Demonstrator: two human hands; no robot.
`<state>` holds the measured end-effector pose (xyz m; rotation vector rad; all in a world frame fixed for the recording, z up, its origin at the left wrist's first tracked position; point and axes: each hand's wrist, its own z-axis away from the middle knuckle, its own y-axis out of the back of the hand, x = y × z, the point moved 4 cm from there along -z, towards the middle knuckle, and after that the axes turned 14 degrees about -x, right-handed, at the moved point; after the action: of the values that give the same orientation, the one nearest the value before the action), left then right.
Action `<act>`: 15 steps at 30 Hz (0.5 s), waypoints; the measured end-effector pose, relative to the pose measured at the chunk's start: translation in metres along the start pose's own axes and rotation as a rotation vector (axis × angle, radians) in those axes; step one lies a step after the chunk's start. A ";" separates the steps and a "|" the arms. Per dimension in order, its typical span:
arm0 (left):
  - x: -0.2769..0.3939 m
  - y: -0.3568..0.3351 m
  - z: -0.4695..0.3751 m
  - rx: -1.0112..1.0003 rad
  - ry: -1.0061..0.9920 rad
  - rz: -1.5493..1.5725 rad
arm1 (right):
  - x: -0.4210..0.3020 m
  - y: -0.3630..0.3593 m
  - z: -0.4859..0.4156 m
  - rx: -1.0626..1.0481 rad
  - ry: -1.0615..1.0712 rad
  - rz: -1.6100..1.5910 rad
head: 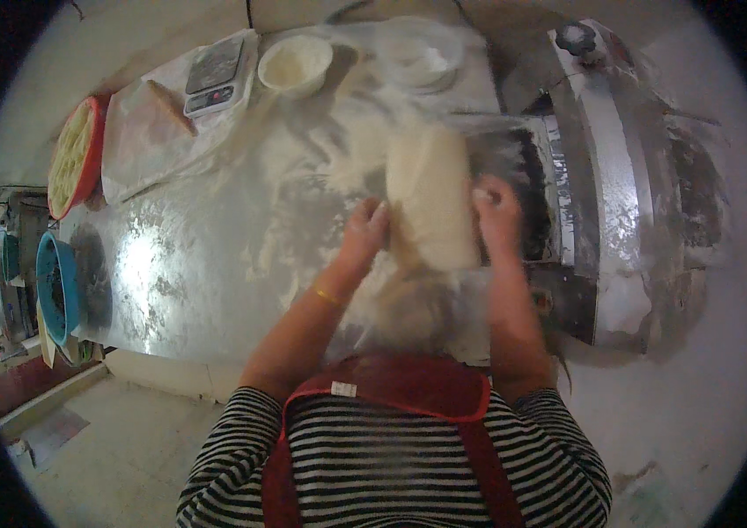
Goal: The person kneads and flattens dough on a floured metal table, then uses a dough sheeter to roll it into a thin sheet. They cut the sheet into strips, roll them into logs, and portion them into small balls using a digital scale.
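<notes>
A wide, pale sheet of dough [431, 198] hangs or lies stretched between my two hands, slightly blurred. At its left edge my left hand [367, 228] has its fingers closed on the dough. My right hand [497, 204] is curled at the opposite edge; whether it pinches the dough there is not clear. Under and around the sheet, loose flour [353, 125] dusts the metal worktable [208, 251]. Directly right of the dough stands a flour-covered machine [617, 198], with a dark opening or tray beside my right hand.
At the back stand a digital scale [215, 72], a white bowl [295, 66] and a clear bowl [419, 56]. A rolling pin [172, 107] rests on a cloth [142, 145]. Leftward are a red-rimmed tray of pale pieces [76, 155] and a blue basin [58, 287] at the table's edge.
</notes>
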<state>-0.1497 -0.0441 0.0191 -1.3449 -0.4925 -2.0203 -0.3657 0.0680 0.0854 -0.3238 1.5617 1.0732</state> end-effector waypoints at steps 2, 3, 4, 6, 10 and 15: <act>0.008 -0.002 0.003 0.014 -0.045 -0.054 | 0.022 0.010 -0.009 -0.062 -0.162 0.008; 0.019 -0.003 0.007 0.111 -0.144 -0.271 | 0.030 0.011 -0.014 -0.066 -0.250 0.009; 0.031 -0.008 0.014 0.210 -0.240 -0.491 | 0.038 0.007 -0.014 -0.138 -0.321 -0.006; 0.052 -0.018 0.024 0.244 -0.365 -0.651 | 0.046 -0.003 -0.019 -0.204 -0.392 -0.022; 0.069 -0.035 0.025 0.030 -0.304 -0.340 | 0.049 -0.016 -0.029 -0.222 -0.470 -0.154; 0.030 -0.030 0.009 -0.027 -0.162 0.301 | 0.020 -0.035 -0.030 -0.365 -0.436 -0.744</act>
<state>-0.1728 -0.0262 0.0517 -1.5087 -0.3122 -1.6879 -0.3667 0.0326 0.0494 -0.7893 0.7404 0.7515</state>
